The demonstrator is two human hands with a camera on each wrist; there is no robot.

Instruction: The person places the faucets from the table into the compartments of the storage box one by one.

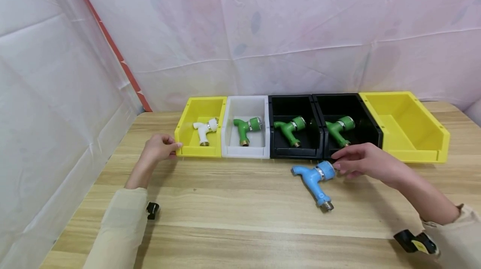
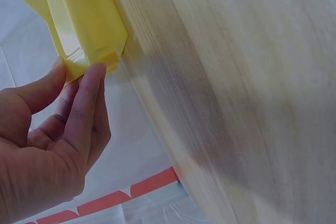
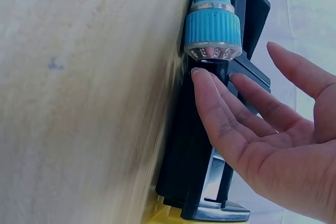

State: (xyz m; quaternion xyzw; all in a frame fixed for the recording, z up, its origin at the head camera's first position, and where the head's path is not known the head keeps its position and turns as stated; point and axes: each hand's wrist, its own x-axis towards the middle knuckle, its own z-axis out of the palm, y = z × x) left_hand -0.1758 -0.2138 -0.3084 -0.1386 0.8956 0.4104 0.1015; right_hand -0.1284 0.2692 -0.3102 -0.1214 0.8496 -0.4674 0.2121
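Observation:
My left hand pinches the front corner of the left yellow bin between thumb and fingers; the left wrist view shows this grip on the yellow wall. A blue plastic faucet with a ribbed knob and metal threaded end lies on the table before the black bins. Beside its knob is my right hand, fingers loosely extended and thumb apart. A small gap shows between fingertips and knob in the right wrist view. The left yellow bin holds a white faucet.
To its right, a white bin and two black bins each hold a green faucet. Another yellow bin ends the row. The wooden table meets pale cloth walls behind and at left.

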